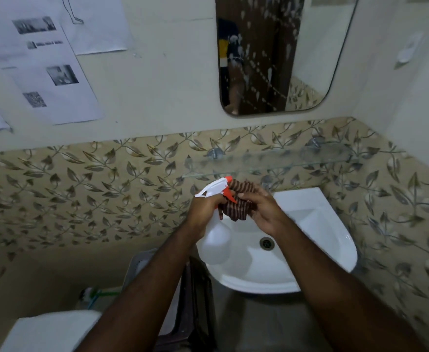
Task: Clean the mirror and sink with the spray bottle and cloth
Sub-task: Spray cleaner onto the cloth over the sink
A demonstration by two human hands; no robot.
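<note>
My left hand (204, 212) grips the neck of a white spray bottle (214, 243) with an orange nozzle and trigger, held above the left side of the white corner sink (317, 224). The nozzle points at a folded brown striped cloth (239, 200), which my right hand (261, 210) holds right against it. Both hands are over the sink's back left part. The mirror (272, 54) hangs on the wall above, covered with white droplets and streaks of spray. The drain (266, 243) shows in the basin.
A glass shelf (272, 163) juts out between mirror and sink, just above my hands. Printed papers (53, 72) hang on the left wall. Below left stand a white toilet tank (50, 329), a green-handled brush (94, 294) and a dark stool (195, 301).
</note>
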